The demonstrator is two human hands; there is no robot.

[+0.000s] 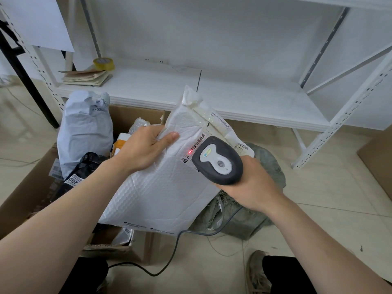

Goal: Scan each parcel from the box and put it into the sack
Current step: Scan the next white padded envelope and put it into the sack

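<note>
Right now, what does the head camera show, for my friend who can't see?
A left hand holds a white padded mailer while the right hand aims a grey corded barcode scanner at its label. An open cardboard box of parcels sits left, a grey sack behind.

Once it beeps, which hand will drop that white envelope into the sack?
Probably the left hand: it already grips the white padded envelope, while the right hand is busy with the scanner. The grey sack lies just beneath.

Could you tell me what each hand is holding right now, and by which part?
The left hand pinches the white padded parcel at its left edge; the right hand grips the scanner by its handle.
</note>
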